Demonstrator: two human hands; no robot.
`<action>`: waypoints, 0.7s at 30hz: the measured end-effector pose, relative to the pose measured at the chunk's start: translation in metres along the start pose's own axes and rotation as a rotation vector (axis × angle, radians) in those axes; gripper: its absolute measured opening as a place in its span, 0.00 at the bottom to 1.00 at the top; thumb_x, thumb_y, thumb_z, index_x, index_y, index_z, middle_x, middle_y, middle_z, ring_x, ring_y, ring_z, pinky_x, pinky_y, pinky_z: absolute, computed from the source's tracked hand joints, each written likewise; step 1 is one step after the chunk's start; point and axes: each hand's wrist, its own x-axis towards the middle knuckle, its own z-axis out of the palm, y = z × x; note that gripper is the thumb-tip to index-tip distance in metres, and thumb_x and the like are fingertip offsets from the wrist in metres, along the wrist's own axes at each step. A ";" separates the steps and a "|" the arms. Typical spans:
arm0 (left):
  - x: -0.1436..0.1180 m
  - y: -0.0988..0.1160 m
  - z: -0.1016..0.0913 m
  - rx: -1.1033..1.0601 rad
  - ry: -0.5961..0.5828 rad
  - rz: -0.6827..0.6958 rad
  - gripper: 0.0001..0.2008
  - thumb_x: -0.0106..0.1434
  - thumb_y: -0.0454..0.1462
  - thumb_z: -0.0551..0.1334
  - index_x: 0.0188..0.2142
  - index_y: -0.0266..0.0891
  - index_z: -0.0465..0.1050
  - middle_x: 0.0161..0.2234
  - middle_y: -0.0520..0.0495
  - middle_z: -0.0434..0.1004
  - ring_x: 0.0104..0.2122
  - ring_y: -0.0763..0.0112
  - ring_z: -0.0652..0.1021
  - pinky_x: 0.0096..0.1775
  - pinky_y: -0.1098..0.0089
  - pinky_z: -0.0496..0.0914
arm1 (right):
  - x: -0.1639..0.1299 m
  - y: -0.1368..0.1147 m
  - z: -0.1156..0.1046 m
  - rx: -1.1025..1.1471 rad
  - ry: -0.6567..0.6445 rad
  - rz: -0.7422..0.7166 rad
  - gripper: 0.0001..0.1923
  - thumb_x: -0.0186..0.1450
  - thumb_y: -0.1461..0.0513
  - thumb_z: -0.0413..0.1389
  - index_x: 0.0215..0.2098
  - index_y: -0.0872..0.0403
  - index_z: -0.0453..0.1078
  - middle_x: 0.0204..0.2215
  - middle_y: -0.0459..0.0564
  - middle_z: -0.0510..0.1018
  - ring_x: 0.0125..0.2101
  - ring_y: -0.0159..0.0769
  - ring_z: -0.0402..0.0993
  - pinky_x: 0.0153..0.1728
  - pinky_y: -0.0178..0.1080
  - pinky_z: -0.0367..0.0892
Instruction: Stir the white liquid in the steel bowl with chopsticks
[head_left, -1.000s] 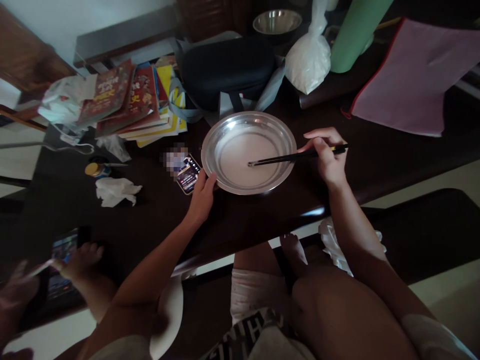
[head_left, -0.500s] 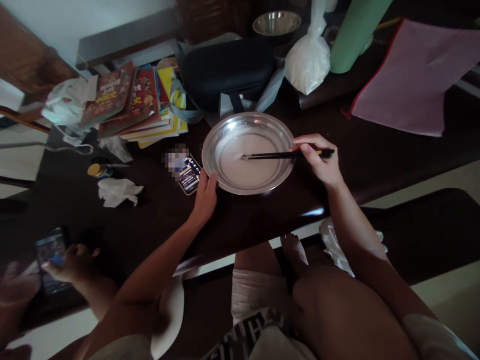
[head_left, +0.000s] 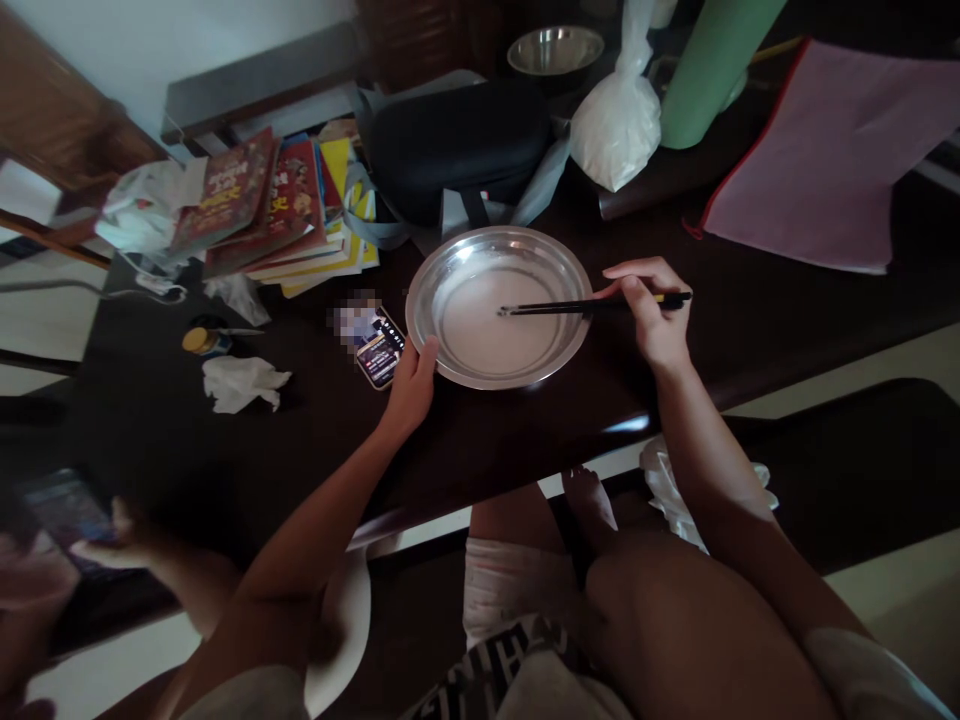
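A shallow steel pan (head_left: pixel 450 262) with pale white liquid in it sits on the dark table (head_left: pixel 750 320). My left hand (head_left: pixel 411 385) grips its near left rim. My right hand (head_left: pixel 651 310) holds black chopsticks (head_left: pixel 555 307) at the pan's right side, and their tips reach into the liquid near the middle. A phone (head_left: pixel 378 347) with a lit screen lies just left of the pan, beside my left hand.
Behind the pan lie a stack of books (head_left: pixel 285 210), a black case (head_left: pixel 461 140), a white powder bag (head_left: pixel 619 125), a green bottle (head_left: pixel 709 70) and a pink cloth (head_left: pixel 825 150). Crumpled tissue (head_left: pixel 244 383) lies at left. Another person's hand (head_left: pixel 120 535) holds a phone (head_left: pixel 60 510) at lower left.
My right hand and the chopsticks swung left, then back right, moving the tips through the liquid. The other person's hand and phone at lower left drifted left. My left hand stayed on the rim.
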 end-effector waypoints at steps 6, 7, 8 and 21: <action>0.005 -0.004 -0.003 0.088 -0.014 0.059 0.32 0.63 0.60 0.51 0.51 0.39 0.72 0.51 0.40 0.76 0.55 0.56 0.72 0.61 0.54 0.61 | -0.001 -0.003 0.001 -0.008 -0.138 0.014 0.14 0.64 0.48 0.56 0.39 0.46 0.77 0.32 0.45 0.81 0.34 0.35 0.81 0.37 0.41 0.76; 0.005 -0.005 -0.004 0.099 -0.019 0.066 0.33 0.63 0.61 0.51 0.51 0.39 0.71 0.50 0.40 0.76 0.55 0.56 0.72 0.61 0.54 0.61 | 0.000 -0.003 0.001 -0.026 -0.125 -0.002 0.14 0.65 0.48 0.56 0.39 0.46 0.77 0.33 0.46 0.81 0.35 0.36 0.81 0.39 0.41 0.76; 0.006 -0.005 -0.005 0.110 -0.025 0.071 0.33 0.63 0.61 0.50 0.51 0.39 0.71 0.50 0.39 0.76 0.55 0.56 0.73 0.61 0.54 0.62 | 0.000 -0.002 0.001 -0.034 -0.093 -0.016 0.14 0.65 0.48 0.56 0.39 0.46 0.77 0.33 0.45 0.81 0.34 0.35 0.81 0.39 0.41 0.76; 0.003 -0.007 0.007 0.054 0.099 0.092 0.33 0.64 0.62 0.48 0.49 0.40 0.72 0.48 0.40 0.77 0.54 0.57 0.73 0.59 0.56 0.63 | 0.001 -0.002 -0.003 -0.023 -0.063 -0.012 0.13 0.67 0.50 0.54 0.40 0.46 0.77 0.31 0.44 0.81 0.33 0.34 0.81 0.38 0.40 0.75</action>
